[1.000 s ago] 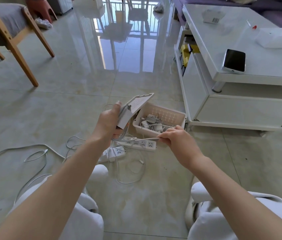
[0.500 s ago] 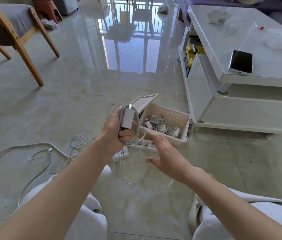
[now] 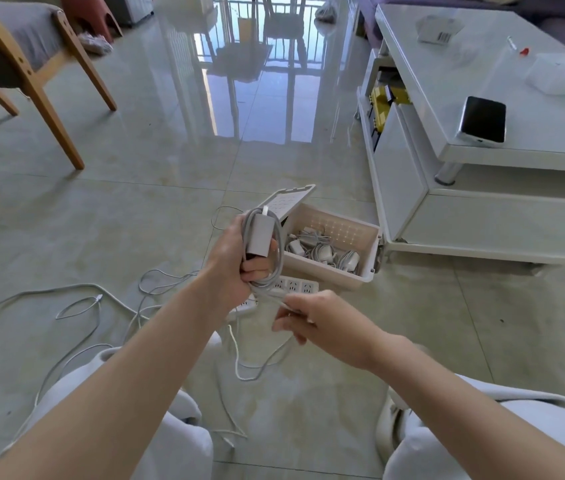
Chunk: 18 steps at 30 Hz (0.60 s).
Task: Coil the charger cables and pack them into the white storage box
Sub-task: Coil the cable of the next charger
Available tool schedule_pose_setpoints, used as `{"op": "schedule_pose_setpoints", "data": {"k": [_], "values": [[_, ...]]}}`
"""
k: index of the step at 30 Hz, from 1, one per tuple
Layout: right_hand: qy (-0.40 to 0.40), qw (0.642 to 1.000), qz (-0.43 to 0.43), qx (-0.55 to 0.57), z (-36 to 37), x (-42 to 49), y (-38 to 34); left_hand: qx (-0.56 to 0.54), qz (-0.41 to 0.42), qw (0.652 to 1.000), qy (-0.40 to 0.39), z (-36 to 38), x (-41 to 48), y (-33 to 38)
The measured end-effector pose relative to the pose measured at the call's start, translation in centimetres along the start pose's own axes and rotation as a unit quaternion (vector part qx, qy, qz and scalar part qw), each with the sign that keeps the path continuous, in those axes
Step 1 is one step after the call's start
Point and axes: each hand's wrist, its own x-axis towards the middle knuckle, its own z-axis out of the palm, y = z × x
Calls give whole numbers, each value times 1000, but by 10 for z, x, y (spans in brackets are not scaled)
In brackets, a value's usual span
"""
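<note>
1. Glossy pale floor tiles (image 3: 170, 209) filled most of the view, with a white coffee table (image 3: 482, 157) at the right and a wooden chair (image 3: 31, 74) at the far left.
2. Loose white cables (image 3: 76, 306) trailed across the floor at the left, not yet coiled.
3. A white storage box (image 3: 367, 268) sat on the floor just in front of the table, its lid (image 3: 288, 202) tipped up at the left end. Inside lay several chargers with wound cables (image 3: 322, 251).
4. A white power strip (image 3: 295, 285) lay just in front of the box.
5. The left hand (image 3: 236, 261) was closed around a grey charger brick (image 3: 260, 233), with its cable (image 3: 276, 258) looped around the brick.
6. The right hand (image 3: 312, 323) pinched the cable's loose tail between fingertips, below the left hand; the remainder hung down to the floor.
7. Judged step: winding was partway done. Next would call for wrapping the remaining slack around the brick, then placing the bundle in the box.
</note>
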Motion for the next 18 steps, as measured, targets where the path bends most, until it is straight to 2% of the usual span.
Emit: {"op": "schedule_pose_setpoints", "data": {"k": [3,7,9,13,15,18], "values": [[-15,998,-45,-32,2,-6,-4,-11,0,1000,-23,-4,0,3],[-25,1000,0,14,-1,-9,-5,-73,-39,992,-96,-4,-2,3],[-27,999,37,4,-5,-7,-2,-50,-51,989,-126,-2,-6,3],[-18,993,101,-62,-22,-3,7,144,-60,974,-167,2,-14,4],[2,990,113,-79,-28,-4,16,278,-65,945,-158,4,-19,5],[4,988,124,-94,-34,-5,24,442,-52,883,-149,-2,-22,4]]}}
